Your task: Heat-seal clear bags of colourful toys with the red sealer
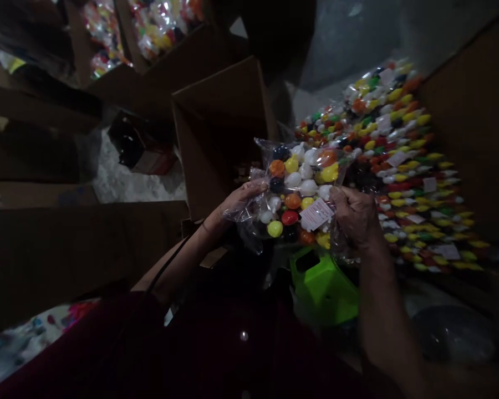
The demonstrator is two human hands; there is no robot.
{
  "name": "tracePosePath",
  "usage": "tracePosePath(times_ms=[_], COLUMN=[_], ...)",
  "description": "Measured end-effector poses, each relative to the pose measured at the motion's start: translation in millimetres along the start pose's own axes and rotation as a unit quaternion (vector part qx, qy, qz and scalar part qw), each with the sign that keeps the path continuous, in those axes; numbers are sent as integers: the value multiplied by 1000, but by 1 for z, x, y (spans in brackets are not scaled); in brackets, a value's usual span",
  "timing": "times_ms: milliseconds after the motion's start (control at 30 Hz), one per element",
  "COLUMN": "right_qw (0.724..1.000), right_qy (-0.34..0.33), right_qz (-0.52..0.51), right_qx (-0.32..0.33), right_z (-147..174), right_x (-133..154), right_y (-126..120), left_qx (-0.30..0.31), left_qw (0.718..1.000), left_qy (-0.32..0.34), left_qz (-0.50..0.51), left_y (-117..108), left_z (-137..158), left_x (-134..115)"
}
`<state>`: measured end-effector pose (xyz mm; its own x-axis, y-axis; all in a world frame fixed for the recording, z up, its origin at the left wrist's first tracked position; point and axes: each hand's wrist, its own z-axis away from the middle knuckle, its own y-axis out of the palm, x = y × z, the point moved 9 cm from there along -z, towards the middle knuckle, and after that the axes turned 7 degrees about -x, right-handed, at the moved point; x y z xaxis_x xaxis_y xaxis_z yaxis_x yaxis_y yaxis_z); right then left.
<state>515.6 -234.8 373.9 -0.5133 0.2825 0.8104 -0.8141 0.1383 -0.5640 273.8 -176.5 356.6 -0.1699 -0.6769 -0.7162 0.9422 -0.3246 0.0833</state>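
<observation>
A clear plastic bag full of small round coloured pieces, white, yellow, orange, red and dark, is stretched between my hands. My left hand pinches its left edge. On the other side my right hand closes round the right edge, the fingers partly hidden by the plastic. A pale printed label shows at the bag's lower right. What exactly the pieces are is too dim to tell. Just behind the bag stands an open cardboard box, its inside mostly dark.
At the right lies a large pile of similar filled bags with labels. A bright green plastic object sits below my right hand. More cardboard boxes stand at the left, and one at the back holds filled bags. A dark bag-like object rests on the floor.
</observation>
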Motion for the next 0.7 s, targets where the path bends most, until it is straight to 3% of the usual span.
tracePosePath(times_ms=[200,367,433,500,567,633,700], right_qw=[994,977,964,955,950,949,949], right_qy=[-67,-66,-52,-46,-61,-60,-34], right_qz=[18,100,130,127,104,94,107], right_qx=[90,179,228,265,287,296,294], right_z=[-61,-91,-88,-80,-73,-74,-83], right_x=[40,90,112,134,150,149,128], right_y=[83,192,245,295,338,368,388], left_qx=[-101,-242,-359,-473,-536,-554,-548], left_qw=[995,966,914,825,744,709,714], left_qy=[15,5,-20,-63,-120,-165,-179], left_qz=[10,-90,-189,-304,-381,-403,-397], left_y=[-88,-182,-229,-273,-304,-322,-329], left_z=[1,4,8,15,17,8,-12], left_x=[-6,-3,6,15,29,45,62])
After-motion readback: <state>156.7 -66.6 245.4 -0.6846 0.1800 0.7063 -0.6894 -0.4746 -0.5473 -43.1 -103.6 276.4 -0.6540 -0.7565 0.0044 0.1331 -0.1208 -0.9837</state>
